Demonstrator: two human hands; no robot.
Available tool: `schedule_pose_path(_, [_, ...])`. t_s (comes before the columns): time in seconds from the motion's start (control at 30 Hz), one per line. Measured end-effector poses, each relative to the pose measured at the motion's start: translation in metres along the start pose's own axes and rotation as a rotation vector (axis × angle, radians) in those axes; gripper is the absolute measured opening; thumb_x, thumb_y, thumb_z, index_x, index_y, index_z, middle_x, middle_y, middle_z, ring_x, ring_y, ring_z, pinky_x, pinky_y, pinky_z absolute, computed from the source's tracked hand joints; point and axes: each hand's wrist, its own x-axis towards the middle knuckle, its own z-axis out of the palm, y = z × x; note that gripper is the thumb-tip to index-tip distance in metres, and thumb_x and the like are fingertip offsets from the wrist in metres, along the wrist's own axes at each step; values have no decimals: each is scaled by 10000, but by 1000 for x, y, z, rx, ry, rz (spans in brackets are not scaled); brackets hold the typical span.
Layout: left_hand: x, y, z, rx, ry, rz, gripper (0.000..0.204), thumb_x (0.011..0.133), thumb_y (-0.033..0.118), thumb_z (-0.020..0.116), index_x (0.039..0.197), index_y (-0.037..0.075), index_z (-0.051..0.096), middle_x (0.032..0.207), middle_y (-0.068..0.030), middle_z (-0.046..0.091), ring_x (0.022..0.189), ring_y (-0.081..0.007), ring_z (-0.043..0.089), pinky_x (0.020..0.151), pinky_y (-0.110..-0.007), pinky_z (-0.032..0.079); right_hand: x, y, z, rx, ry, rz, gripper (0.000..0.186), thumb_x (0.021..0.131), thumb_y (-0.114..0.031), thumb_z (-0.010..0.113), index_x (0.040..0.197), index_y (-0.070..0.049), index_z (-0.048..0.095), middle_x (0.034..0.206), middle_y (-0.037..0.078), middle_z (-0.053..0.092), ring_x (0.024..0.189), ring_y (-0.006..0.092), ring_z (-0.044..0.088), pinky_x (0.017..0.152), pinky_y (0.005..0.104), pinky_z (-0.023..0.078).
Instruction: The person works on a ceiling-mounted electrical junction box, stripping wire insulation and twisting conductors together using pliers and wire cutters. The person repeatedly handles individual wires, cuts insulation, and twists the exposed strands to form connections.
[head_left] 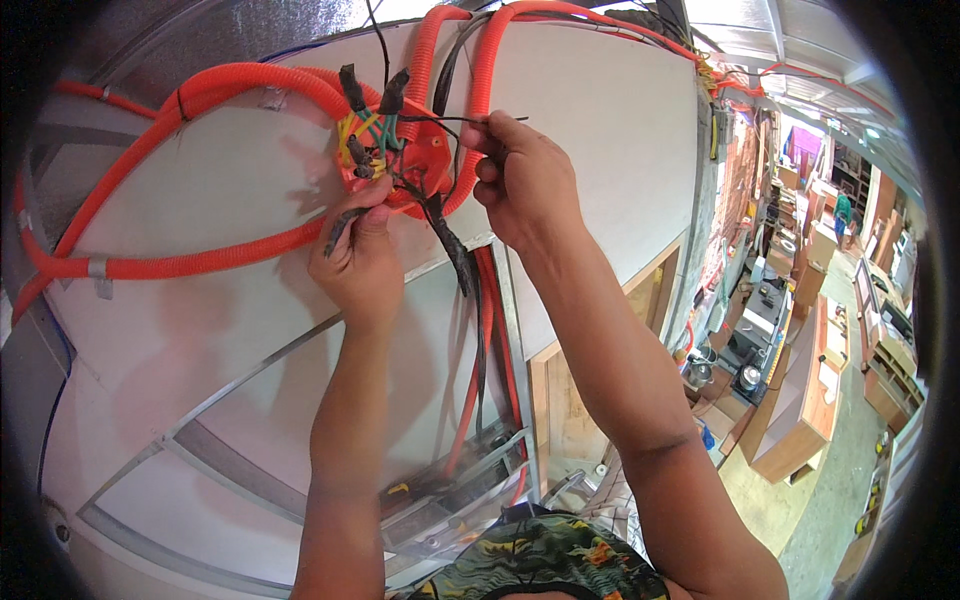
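Note:
An orange junction box (432, 150) sits high on the pale wall panel, with green wires (378, 128), yellow wires and black-taped wire ends (393, 92) spilling from it. My right hand (530, 180), raised just right of the box, pinches a thin black wire (440, 119) that stretches from the box. At the box's lower edge my left hand (360, 260) is closed around a short black-taped wire end (342, 228), its fingertips close to the yellow wires. A thicker bundle of black-taped wires (450, 245) hangs down between my hands.
Orange corrugated conduit (190, 262) loops left of the box and rises above it. Below, a metal frame (240, 480) crosses the wall. Far right is a workshop with wooden cabinets (800, 400) and a distant person (843, 210) in green.

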Motion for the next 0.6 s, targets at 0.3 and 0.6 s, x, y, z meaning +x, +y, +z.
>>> schedule_pose_path(0.3, [-3, -7, -8, 45, -109, 250, 172, 916, -70, 689, 1075, -11, 715, 1169, -183, 752, 925, -236, 739, 823, -340, 598, 24, -13, 33, 207, -83, -111, 177, 1074, -196, 538, 1057, -51, 638, 856, 15, 659, 647, 89, 444, 557, 253, 360])
schedule_pose_path(0.6, [14, 14, -5, 169, -245, 362, 341, 809, -198, 663, 1097, -25, 726, 1111, -179, 758, 1024, -298, 752, 888, -366, 616, 26, -6, 45, 126, -156, -202, 180, 1072, -204, 571, 1120, -51, 654, 903, 17, 639, 668, 94, 484, 583, 259, 390])
